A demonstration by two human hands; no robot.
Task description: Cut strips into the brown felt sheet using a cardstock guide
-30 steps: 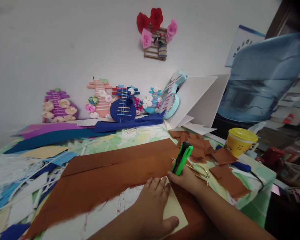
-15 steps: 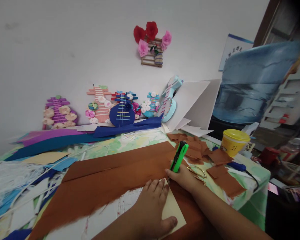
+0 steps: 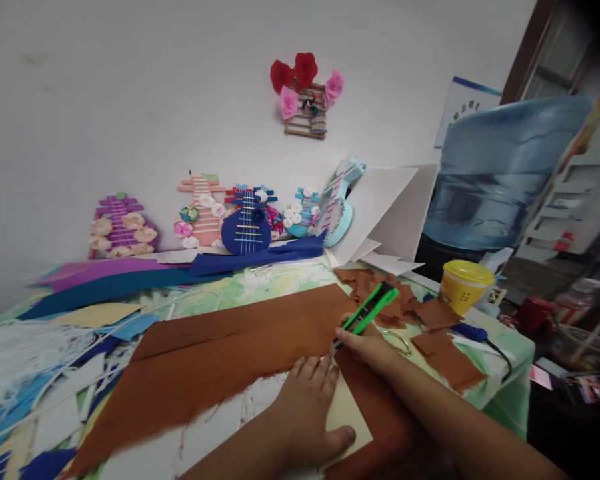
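Note:
My left hand [image 3: 310, 413] lies flat with its fingers spread, pressing on a cream piece of card [image 3: 347, 417] and a white sheet [image 3: 220, 430]. Closed around a green and black utility knife [image 3: 367, 310] is my right hand [image 3: 365, 347]. The knife leans to the right, its lower end near the top corner of the card, close to my left fingertips. Brown paper [image 3: 220, 340] is spread beneath both hands. Gold-handled scissors [image 3: 403, 343] lie partly hidden behind my right hand.
Torn brown scraps [image 3: 447, 357], a yellow-lidded tub [image 3: 465, 287] and a blue-handled tool [image 3: 473, 331] are to the right. Paper strips and white string [image 3: 25, 360] pile up at left. Decorated paper instruments [image 3: 246, 230] lean on the wall, near a large water bottle [image 3: 500, 180].
The knife has tilted from nearly upright to a lower slant toward the right, as my right hand turned. My left hand stays on the card. The view has shifted slightly.

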